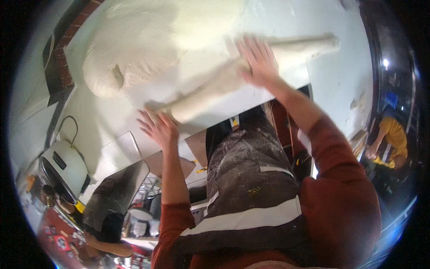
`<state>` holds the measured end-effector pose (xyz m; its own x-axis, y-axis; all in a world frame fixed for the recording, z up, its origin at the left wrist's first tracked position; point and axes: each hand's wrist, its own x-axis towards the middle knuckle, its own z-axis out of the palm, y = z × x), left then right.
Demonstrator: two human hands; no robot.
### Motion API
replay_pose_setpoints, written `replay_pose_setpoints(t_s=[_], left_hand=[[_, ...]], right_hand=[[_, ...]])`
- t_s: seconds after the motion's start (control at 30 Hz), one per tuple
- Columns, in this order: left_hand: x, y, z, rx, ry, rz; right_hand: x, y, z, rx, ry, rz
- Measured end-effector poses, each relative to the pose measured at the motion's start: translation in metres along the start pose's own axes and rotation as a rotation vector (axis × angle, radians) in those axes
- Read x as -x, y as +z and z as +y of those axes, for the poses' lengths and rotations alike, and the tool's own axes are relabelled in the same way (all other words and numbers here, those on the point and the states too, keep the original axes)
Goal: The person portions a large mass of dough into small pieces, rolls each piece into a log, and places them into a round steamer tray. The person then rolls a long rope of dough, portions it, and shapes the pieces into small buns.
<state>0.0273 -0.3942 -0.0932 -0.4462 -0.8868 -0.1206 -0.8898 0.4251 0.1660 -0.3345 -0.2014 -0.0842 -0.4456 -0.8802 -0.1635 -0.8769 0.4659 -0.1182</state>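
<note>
A long roll of pale dough lies slantwise on the white work surface in front of me. My left hand rests at its near left end, palm down with the fingers apart. Further right, my right hand presses flat across the roll, its outline blurred. Past the right hand the roll runs on to a blunt end. Behind it spreads a big mass of soft dough, with a hollow in its left part. Neither hand grasps anything.
A white appliance with a cable stands at the left. Close to it is a person in a dark apron. Someone in a yellow top appears at the far right. The work surface's front edge runs just before my flour-dusted apron.
</note>
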Motion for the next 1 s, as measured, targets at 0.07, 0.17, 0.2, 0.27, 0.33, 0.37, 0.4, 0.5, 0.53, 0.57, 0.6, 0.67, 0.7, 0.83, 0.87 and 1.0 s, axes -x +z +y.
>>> replay_pose_setpoints(t_s=[0.07,0.17,0.2,0.27,0.33,0.37,0.4,0.5,0.53,0.57,0.6,0.67,0.7,0.83,0.87,1.0], left_hand=[[-0.037,0.003,-0.003,0.152,-0.007,0.118],[-0.054,0.003,0.018,0.303,0.261,0.215],[-0.050,0.004,0.032,0.304,0.420,0.184],[-0.050,0.003,0.059,0.146,0.622,0.316],[-0.071,-0.007,0.065,-0.025,0.400,-0.060],[-0.093,-0.012,0.061,-0.074,0.327,-0.146],[-0.113,-0.021,0.047,-0.110,0.454,-0.284],[-0.131,-0.044,-0.017,-0.169,0.308,-0.637],[-0.127,-0.050,-0.034,-0.264,0.313,-0.656],[-0.098,-0.044,-0.038,-0.346,0.281,-0.473],[-0.069,-0.039,-0.038,-0.319,0.373,-0.292],[0.014,-0.007,-0.003,-0.088,0.570,0.126],[0.045,0.009,0.021,0.120,0.596,0.111],[0.061,0.028,0.084,-0.109,0.522,-0.055],[0.022,0.027,0.083,-0.119,0.449,0.037],[-0.086,0.010,0.058,0.004,0.203,0.327]], right_hand=[[-0.032,0.008,0.012,-0.207,0.034,0.375],[-0.024,-0.003,0.019,-0.153,-0.057,0.380],[-0.010,-0.011,0.014,-0.088,-0.094,0.396],[-0.004,-0.035,0.013,0.006,-0.094,0.123],[-0.016,-0.058,0.013,-0.025,-0.087,0.025],[-0.038,-0.066,0.017,-0.182,0.046,-0.153],[-0.060,-0.076,0.026,-0.335,0.180,-0.398],[-0.060,-0.077,0.024,-0.467,0.124,-0.726],[-0.045,-0.073,0.017,-0.455,0.037,-0.711],[-0.008,-0.061,-0.005,-0.461,-0.128,-0.435],[0.026,-0.051,-0.029,-0.352,-0.290,-0.134],[0.092,-0.028,-0.072,-0.339,-0.318,-0.355],[0.117,-0.017,-0.093,-0.308,-0.492,-0.181],[0.067,0.008,-0.080,-0.095,-0.490,-0.040],[0.028,0.011,-0.067,-0.151,-0.424,0.103],[-0.078,0.005,-0.017,-0.045,0.100,0.220]])
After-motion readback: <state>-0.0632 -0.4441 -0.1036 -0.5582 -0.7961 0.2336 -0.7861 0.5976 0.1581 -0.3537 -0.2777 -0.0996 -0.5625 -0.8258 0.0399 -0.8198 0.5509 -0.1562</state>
